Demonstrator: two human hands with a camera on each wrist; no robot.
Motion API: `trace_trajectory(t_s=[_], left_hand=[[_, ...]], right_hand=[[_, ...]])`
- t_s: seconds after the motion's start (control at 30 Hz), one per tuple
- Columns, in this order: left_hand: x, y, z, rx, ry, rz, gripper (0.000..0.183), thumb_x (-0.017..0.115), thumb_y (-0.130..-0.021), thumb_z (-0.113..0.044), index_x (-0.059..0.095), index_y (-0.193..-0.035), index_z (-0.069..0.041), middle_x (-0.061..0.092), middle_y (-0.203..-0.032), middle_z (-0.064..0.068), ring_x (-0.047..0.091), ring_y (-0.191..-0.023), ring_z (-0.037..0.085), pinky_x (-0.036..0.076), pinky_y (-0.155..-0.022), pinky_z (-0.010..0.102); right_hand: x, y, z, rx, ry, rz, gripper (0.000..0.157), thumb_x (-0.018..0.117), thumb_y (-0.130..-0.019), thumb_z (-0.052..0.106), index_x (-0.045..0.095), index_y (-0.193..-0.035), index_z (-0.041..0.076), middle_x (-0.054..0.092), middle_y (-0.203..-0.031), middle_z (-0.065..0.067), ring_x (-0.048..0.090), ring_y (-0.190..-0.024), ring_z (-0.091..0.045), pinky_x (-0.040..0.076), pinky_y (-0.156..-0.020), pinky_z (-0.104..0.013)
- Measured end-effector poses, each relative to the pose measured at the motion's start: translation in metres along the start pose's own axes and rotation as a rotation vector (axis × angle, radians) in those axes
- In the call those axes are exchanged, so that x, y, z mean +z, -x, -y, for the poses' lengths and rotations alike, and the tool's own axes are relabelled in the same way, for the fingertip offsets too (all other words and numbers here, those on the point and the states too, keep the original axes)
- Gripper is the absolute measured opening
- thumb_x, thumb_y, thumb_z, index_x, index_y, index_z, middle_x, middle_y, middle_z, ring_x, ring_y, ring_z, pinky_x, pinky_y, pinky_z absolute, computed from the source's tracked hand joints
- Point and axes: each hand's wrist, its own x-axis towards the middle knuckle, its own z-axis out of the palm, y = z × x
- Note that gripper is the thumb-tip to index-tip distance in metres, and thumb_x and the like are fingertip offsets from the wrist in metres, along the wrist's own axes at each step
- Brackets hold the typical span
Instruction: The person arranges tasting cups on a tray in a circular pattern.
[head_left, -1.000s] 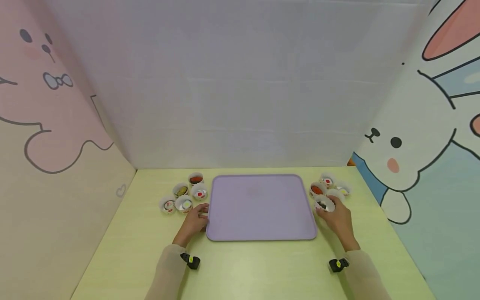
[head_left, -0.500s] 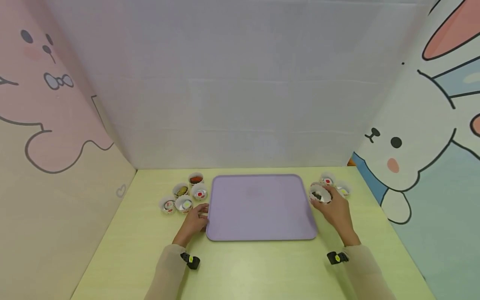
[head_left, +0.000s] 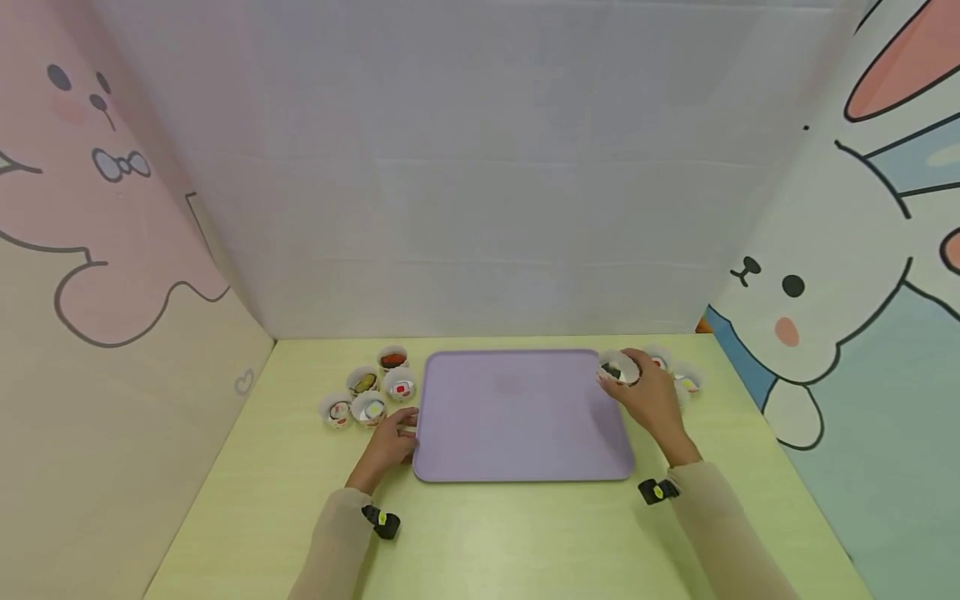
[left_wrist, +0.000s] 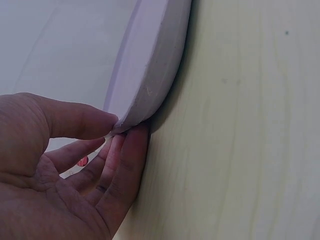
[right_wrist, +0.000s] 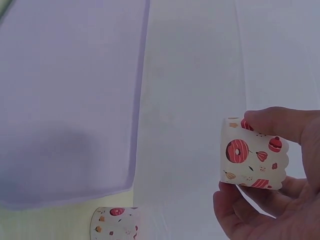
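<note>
My right hand (head_left: pixel 651 406) pinches a paper baking cup (head_left: pixel 618 368) between thumb and fingers, above the tray's far right corner. The cup is white with red doughnut prints and a scalloped rim; something dark lies inside. In the right wrist view its printed wall (right_wrist: pixel 254 156) shows, clear of the tray. At the left edge of the lilac rectangular tray (head_left: pixel 517 417), my left hand (head_left: pixel 387 444) holds the rim. The left wrist view shows the thumb (left_wrist: pixel 92 121) on the rim and the other fingers against the tray's side from below.
Several similar cups stand left of the tray, among them one with red contents (head_left: pixel 392 360) and one with yellowish contents (head_left: pixel 363 382). More cups, one at the far right (head_left: pixel 686 380), stand right of the tray, partly behind my right hand. A pale wall (head_left: pixel 480 208) rises behind the table.
My right hand has lifted the baking cup from the right-hand group and carried it left and away, to over the tray's far right corner. The left hand and tray have stayed put.
</note>
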Motion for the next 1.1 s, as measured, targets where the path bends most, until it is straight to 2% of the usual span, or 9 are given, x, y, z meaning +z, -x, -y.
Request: trace_trajectory(t_s=[0.23, 0.4, 0.5, 0.67, 0.9, 1.1], left_hand=[[0.001, 0.001, -0.001, -0.001, -0.006, -0.005, 0.058, 0.056, -0.084, 0.006, 0.049, -0.141, -0.003, 0.056, -0.128, 0.018, 0.06, -0.098, 0.023, 0.056, -0.063, 0.034], [0.002, 0.002, -0.003, -0.001, 0.006, -0.005, 0.058, 0.056, -0.084, 0.005, 0.049, -0.141, -0.004, 0.055, -0.128, 0.018, 0.06, -0.097, 0.022, 0.055, -0.063, 0.033], [0.002, 0.003, -0.003, -0.004, 0.01, -0.007, 0.058, 0.056, -0.084, 0.005, 0.049, -0.141, -0.004, 0.055, -0.128, 0.017, 0.06, -0.096, 0.021, 0.056, -0.063, 0.033], [0.001, 0.003, -0.004, -0.004, 0.004, -0.008, 0.058, 0.056, -0.084, 0.005, 0.049, -0.141, -0.004, 0.055, -0.128, 0.018, 0.061, -0.096, 0.022, 0.055, -0.062, 0.034], [0.001, 0.003, -0.004, 0.0, -0.006, -0.008, 0.059, 0.056, -0.082, 0.006, 0.05, -0.14, -0.003, 0.055, -0.127, 0.018, 0.062, -0.095, 0.022, 0.055, -0.061, 0.035], [0.001, 0.003, -0.004, -0.001, -0.013, -0.011, 0.058, 0.056, -0.082, 0.005, 0.05, -0.14, -0.003, 0.056, -0.127, 0.018, 0.062, -0.095, 0.021, 0.055, -0.061, 0.034]], right_hand=[[0.012, -0.018, 0.015, 0.014, -0.021, 0.022, 0.071, 0.075, -0.084, 0.039, 0.047, -0.142, 0.01, 0.065, -0.12, -0.022, 0.068, -0.08, -0.025, 0.053, -0.074, -0.044], [0.025, -0.029, 0.027, 0.001, -0.031, 0.027, 0.071, 0.076, -0.083, 0.039, 0.048, -0.142, 0.011, 0.065, -0.122, -0.021, 0.067, -0.076, -0.023, 0.052, -0.071, -0.042], [0.035, -0.036, 0.033, -0.024, -0.043, 0.035, 0.071, 0.076, -0.083, 0.038, 0.048, -0.142, 0.01, 0.062, -0.129, -0.022, 0.066, -0.076, -0.024, 0.053, -0.075, -0.044], [0.054, -0.044, 0.042, -0.029, -0.079, 0.066, 0.069, 0.076, -0.083, 0.036, 0.048, -0.141, 0.01, 0.061, -0.131, -0.02, 0.064, -0.089, -0.029, 0.053, -0.08, -0.046], [0.077, -0.054, 0.051, -0.02, -0.098, 0.096, 0.068, 0.076, -0.082, 0.036, 0.049, -0.14, 0.013, 0.063, -0.127, -0.017, 0.063, -0.085, -0.026, 0.052, -0.078, -0.043], [0.099, -0.06, 0.048, -0.028, -0.137, 0.102, 0.067, 0.077, -0.082, 0.033, 0.05, -0.139, 0.011, 0.058, -0.136, -0.019, 0.061, -0.111, -0.036, 0.051, -0.09, -0.05]])
